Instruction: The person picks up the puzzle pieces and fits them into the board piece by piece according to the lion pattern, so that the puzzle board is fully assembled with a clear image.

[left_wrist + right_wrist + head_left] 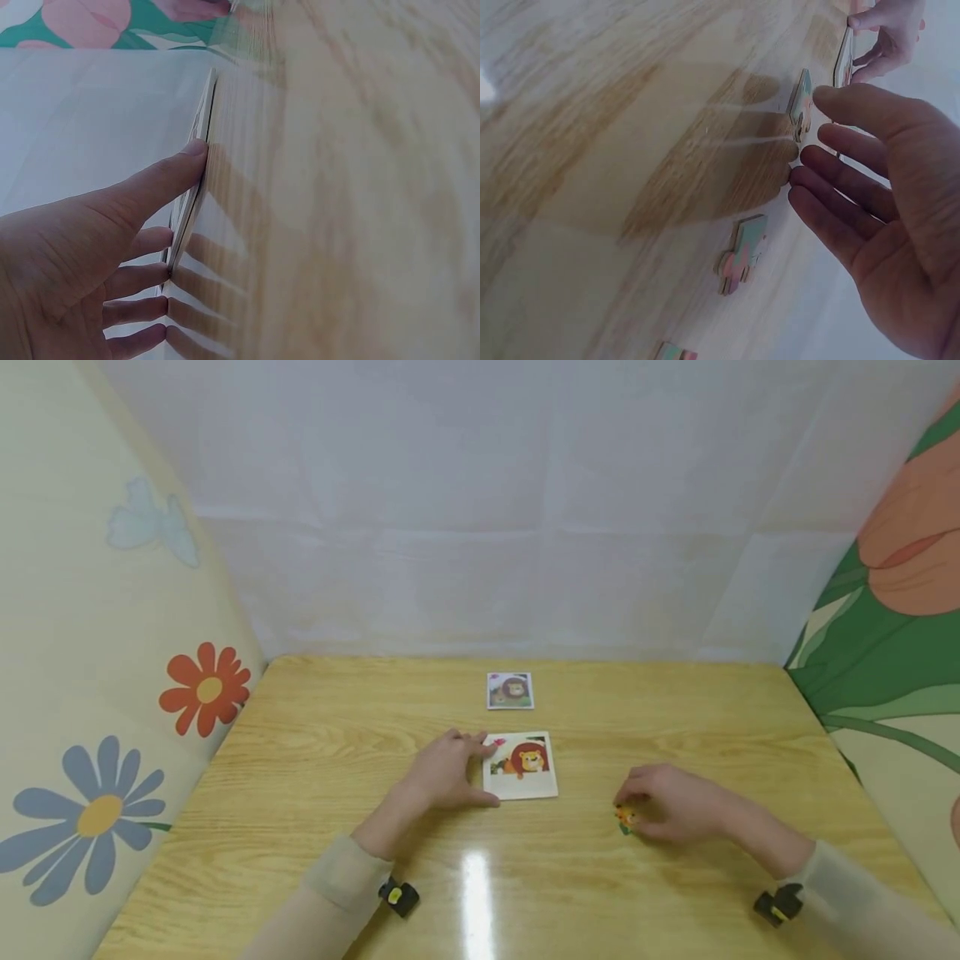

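The left hand [444, 772] rests, fingers spread, against the lion puzzle board [519, 787] on the worktop [300, 793], while the right hand's [671, 802] parted fingers surround a puzzle piece [624, 818] to its right, contact unclear. Probably light, stiff and smooth-faced, the piece is best pinched by opposite edges.

Dim wrist views; white glare on tabletop [476, 902].

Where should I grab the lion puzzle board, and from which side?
I'd hold the lion puzzle board by its straight left edge, coming in low from the left. It lies flat on the table, and the left wrist view shows its thin side standing just above the wood, so there's probably enough to grip. The left hand touches it around there.
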A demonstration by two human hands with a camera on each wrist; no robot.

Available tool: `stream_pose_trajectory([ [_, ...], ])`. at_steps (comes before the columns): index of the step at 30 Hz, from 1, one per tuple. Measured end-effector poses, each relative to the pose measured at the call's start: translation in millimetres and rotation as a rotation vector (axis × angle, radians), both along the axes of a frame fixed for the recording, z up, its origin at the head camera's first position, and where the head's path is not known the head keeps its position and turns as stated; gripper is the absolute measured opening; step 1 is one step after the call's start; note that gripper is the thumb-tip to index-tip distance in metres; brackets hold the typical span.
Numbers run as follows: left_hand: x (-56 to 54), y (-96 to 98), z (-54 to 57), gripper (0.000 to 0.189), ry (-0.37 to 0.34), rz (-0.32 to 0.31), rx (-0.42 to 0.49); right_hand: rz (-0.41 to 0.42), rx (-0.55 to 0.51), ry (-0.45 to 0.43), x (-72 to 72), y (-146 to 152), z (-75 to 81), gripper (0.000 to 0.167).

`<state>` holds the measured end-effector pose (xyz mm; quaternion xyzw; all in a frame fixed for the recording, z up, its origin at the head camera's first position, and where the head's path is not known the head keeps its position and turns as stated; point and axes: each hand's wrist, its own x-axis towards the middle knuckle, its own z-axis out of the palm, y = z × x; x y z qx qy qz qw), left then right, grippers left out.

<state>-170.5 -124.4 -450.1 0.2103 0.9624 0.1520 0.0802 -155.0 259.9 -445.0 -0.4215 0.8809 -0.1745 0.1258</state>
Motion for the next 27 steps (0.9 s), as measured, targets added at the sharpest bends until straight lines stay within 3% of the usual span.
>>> stream_pose_trajectory([
  [5,0.5,0.5,-0.1,0.085,-0.002,0.006,-0.001,0.024,0.013,0.053,3.2,-1.5,-1.2,0.033],
  [20,2.0,-0.7,-1.3,0.085,0.012,0.003,0.012,0.113,-0.092,0.131,1.6,-5.4,-12.0,0.028],
  [27,1.3,-0.8,-2.9,0.085,0.019,0.007,0.021,0.033,-0.09,0.112,-5.4,-18.9,-11.2,0.03],
])
